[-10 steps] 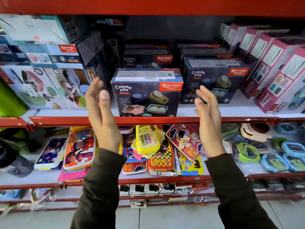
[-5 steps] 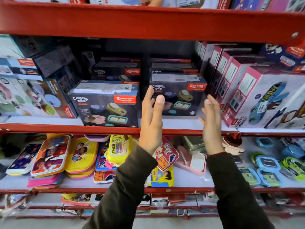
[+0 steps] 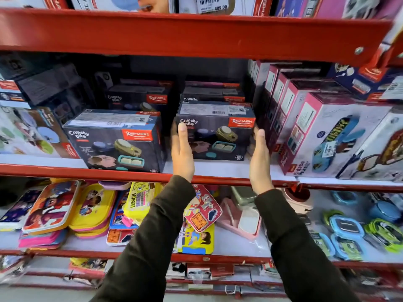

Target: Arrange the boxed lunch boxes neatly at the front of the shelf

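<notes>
Two dark "Crunchy Bite" boxed lunch boxes stand on the middle red shelf (image 3: 218, 180). The left box (image 3: 113, 140) sits at the front edge, turned slightly. The right box (image 3: 214, 129) stands further back, with more of the same boxes stacked behind both. My left hand (image 3: 182, 153) is flat and upright at the right box's left side, fingertips over its front corner. At the box's right side is my right hand (image 3: 259, 158), also flat, fingertips at the edge. I cannot tell whether the palms press on it.
Pink and white boxes (image 3: 305, 127) crowd the shelf to the right of the right box. White patterned boxes (image 3: 32, 131) stand at the left. The red shelf above (image 3: 196, 33) hangs low. Loose lunch boxes and pouches fill the shelf below (image 3: 93, 210).
Both hands have moved from around the left box to the right box and reached in to flank it. The view has shifted right and up.
</notes>
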The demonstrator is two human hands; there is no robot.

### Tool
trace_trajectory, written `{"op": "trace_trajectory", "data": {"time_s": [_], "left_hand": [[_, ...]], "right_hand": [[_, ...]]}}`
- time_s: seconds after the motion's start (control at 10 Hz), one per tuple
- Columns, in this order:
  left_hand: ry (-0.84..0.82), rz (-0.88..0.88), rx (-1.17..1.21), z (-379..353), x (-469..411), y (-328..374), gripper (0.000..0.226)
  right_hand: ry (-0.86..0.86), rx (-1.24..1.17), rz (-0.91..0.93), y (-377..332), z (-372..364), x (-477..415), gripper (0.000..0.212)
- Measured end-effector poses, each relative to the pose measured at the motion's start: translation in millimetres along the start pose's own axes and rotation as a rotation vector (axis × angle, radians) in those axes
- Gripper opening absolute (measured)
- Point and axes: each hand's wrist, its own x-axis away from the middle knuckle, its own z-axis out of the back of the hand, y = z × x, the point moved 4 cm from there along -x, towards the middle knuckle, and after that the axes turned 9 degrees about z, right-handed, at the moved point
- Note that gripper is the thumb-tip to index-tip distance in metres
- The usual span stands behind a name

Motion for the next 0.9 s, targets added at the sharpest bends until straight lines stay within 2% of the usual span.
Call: {"op": "trace_trajectory", "data": {"time_s": [0.1, 0.2, 0.4, 0.5, 0.7, 0.8, 0.9], "left_hand": [[0.004, -0.008, -0.010, 8, 12, -1, 0.069], [0.009, -0.061, -0.058, 19, 26, -4, 0.095], [-0.013, -0.152, -0.090, 38, 41, -7, 0.100], [-0.039, -0.159, -0.126, 41, 47, -4, 0.102], [-0.064, -0.155, -0.206, 43, 49, -2, 0.101], [-0.099, -0.155, -0.266, 44, 49, 0, 0.110], [-0.074, -0.228, -0.485, 42, 54, -1, 0.111]], "right_hand": [[0.003, 0.012, 0.038, -1, 6, 11, 0.118], [0.003, 0.025, 0.066, -5, 12, 25, 0.102], [-0.002, -0.002, 0.092, -18, 18, 53, 0.068], [-0.033, 0.004, 0.091, -25, 18, 63, 0.059], [-0.054, 0.067, 0.136, -29, 19, 65, 0.071], [-0.060, 0.087, 0.153, -29, 20, 64, 0.069], [-0.059, 0.113, 0.172, -25, 21, 63, 0.074]]}}
